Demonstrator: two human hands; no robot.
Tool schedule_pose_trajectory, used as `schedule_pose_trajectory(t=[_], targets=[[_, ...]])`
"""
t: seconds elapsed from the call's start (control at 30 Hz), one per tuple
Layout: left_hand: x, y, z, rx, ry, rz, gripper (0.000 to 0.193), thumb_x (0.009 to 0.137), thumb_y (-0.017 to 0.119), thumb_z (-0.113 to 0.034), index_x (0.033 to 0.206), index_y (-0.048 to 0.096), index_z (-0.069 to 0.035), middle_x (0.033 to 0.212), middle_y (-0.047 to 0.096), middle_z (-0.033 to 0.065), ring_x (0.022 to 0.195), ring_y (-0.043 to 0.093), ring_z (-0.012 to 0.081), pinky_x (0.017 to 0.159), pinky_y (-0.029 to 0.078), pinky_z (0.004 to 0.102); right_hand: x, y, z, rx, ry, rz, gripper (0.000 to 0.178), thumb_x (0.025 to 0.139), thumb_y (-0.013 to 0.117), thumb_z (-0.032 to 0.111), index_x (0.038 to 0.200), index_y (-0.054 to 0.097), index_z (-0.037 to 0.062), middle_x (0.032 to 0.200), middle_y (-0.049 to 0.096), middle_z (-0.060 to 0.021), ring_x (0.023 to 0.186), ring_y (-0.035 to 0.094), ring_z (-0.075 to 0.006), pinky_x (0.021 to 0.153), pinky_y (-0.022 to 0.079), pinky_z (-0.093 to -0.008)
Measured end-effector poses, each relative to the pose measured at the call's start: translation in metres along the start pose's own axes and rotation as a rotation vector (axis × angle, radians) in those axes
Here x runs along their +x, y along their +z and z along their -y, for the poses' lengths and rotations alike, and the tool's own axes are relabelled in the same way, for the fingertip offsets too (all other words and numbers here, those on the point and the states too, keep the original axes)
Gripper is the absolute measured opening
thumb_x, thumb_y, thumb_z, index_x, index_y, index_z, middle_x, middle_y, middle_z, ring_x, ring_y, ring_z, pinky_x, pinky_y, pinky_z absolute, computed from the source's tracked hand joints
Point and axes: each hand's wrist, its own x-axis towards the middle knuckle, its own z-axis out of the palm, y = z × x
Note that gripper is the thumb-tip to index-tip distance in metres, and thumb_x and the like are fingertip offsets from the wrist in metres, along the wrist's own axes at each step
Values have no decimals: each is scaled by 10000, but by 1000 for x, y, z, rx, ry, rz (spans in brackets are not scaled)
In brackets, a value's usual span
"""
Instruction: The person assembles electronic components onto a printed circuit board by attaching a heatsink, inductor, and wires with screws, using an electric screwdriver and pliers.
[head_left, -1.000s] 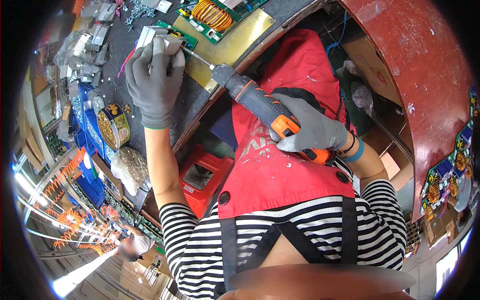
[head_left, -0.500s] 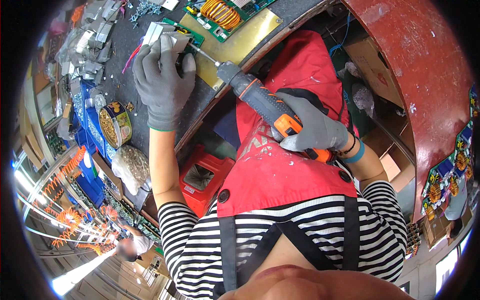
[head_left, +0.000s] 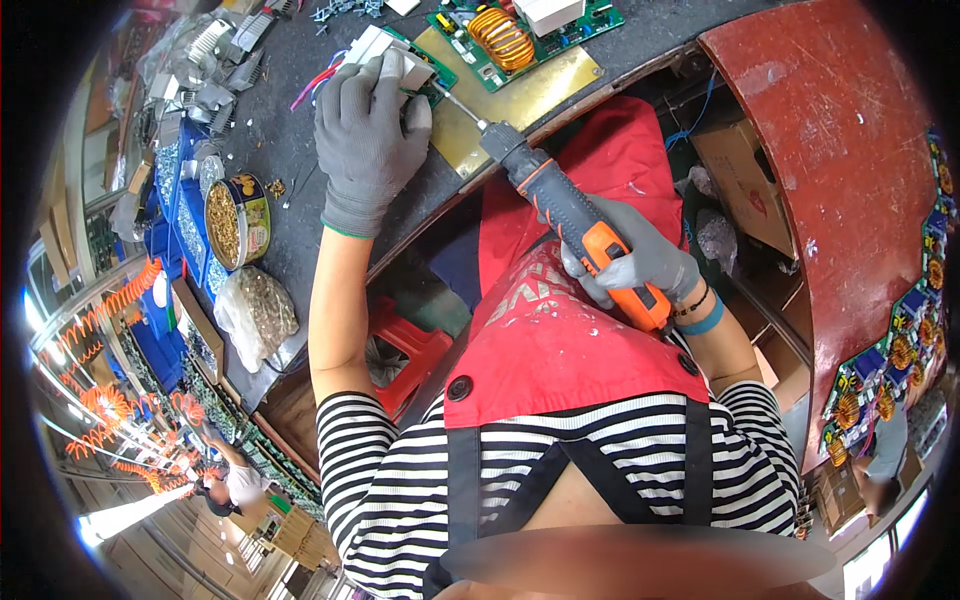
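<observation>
My right hand (head_left: 640,255), in a grey glove, is wrapped round the grip of a black and orange cordless screwdriver (head_left: 553,193). The tool slants up and left, and its long bit reaches the near side of a small green circuit board (head_left: 442,72). On that board sits a silver-white metal heat sink (head_left: 368,44). My left hand (head_left: 368,145), gloved too, holds the heat sink from above, fingers over its top and thumb out toward the bit. The exact contact of the bit tip is hard to see. Pink and blue wires (head_left: 318,85) stick out to the left.
A yellow metal plate (head_left: 560,85) lies at the bench edge; behind it is a larger circuit board with a copper coil (head_left: 500,40). At left are loose heat sinks (head_left: 210,40), a tub of brass screws (head_left: 228,225), blue bins (head_left: 190,225) and a plastic bag (head_left: 255,320).
The bench and both hands appear shifted right and slightly down in the picture. The screwdriver is tilted more steeply. My left hand stays on the heat sink.
</observation>
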Motion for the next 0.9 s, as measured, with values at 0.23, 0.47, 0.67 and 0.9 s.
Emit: schedule_pose_trajectory(t=[0.23,0.47,0.67,0.9], targets=[[2,2,-2,-21,-16,8,499,710,708,-215,1185,654,-73,1021,599,90,1019,587,288,866,504,406,3,-5,1,231,10,51,600,656,724,209,1165,476,9,868,588,-81,534,583,-160,482,504,-286],[7,3,-4,-7,-26,12,502,705,710,-210,1185,655,-72,1009,602,92,1011,590,287,861,502,406,7,-7,-3,3,14,-14,695,643,727,133,1263,438,12,841,577,-69,561,545,-132,504,467,-258],[4,-18,-3,-88,-94,166,562,738,726,-235,1274,600,-122,1144,591,109,1088,557,322,927,463,428,-3,6,9,-34,79,27,640,673,699,45,1265,457,7,861,571,-42,667,563,-119,588,498,-268],[-74,-60,34,-234,-875,-288,436,795,742,-204,1181,646,-25,1098,667,148,996,643,287,928,492,382,-37,-4,11,-331,37,-140,846,585,698,-3,1376,398,-13,876,592,-64,700,578,-124,630,498,-262]])
